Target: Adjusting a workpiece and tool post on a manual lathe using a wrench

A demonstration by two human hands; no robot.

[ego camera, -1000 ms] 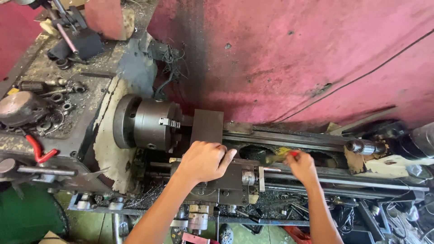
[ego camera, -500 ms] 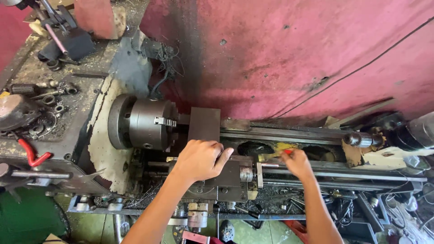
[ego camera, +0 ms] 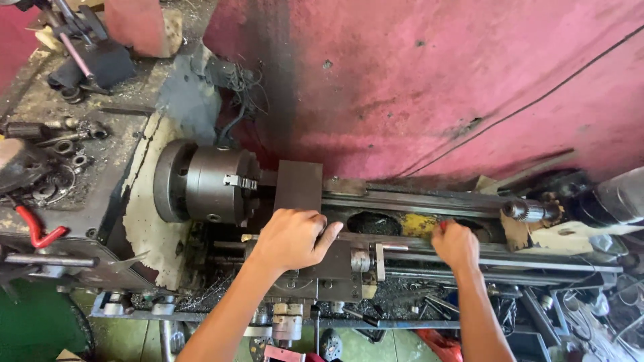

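A greasy metal lathe lies across the view, its round chuck (ego camera: 213, 185) at the left. A flat dark steel block (ego camera: 299, 186) stands just right of the chuck. My left hand (ego camera: 293, 238) rests palm-down on the carriage (ego camera: 335, 268), fingers curled over the part beneath the block. My right hand (ego camera: 456, 244) is closed around a small tool with a red tip, held at the bed rails (ego camera: 429, 201) beside a yellow patch (ego camera: 419, 226). What the fingers grip is mostly hidden.
The tailstock spindle (ego camera: 530, 211) sits at the right end of the bed. A cluttered bench (ego camera: 60, 154) with bearings, rings and a red-handled tool (ego camera: 37, 231) is at the left. A pink wall (ego camera: 436, 87) rises behind the lathe. Metal chips lie under the carriage.
The view has shifted slightly. My right hand has slid a little left along the bed. My left hand stays on the carriage.
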